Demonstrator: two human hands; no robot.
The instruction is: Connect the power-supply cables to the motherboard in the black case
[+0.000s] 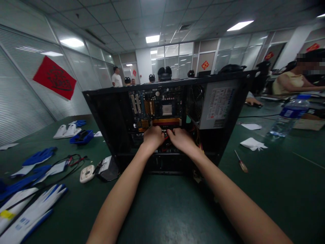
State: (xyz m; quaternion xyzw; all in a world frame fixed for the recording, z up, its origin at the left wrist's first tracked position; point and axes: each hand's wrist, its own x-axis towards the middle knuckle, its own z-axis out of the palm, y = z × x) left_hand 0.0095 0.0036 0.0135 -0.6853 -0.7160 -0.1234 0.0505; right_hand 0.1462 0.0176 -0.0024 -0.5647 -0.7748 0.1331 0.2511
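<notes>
An open black computer case [99, 112] stands on the table before me. Inside it, a motherboard [157, 108] with a bare square processor [167, 109] faces me, and a grey power supply [220, 105] sits at the upper right. My left hand [153, 138] and my right hand [180, 138] are both inside the case, close together just below the orange memory slots [169, 121]. Their fingers are curled and closed, thumbs almost meeting. Red wire shows between them, but whatever the fingertips grip is hidden.
Blue-and-white work gloves [35, 213] and a blue tray [81, 137] lie at left. A white round-cornered gadget [87, 174] is near the case. On the right are a screwdriver [241, 162], crumpled tissue [253, 143] and a water bottle [289, 117]. Another person [289, 79] sits beyond.
</notes>
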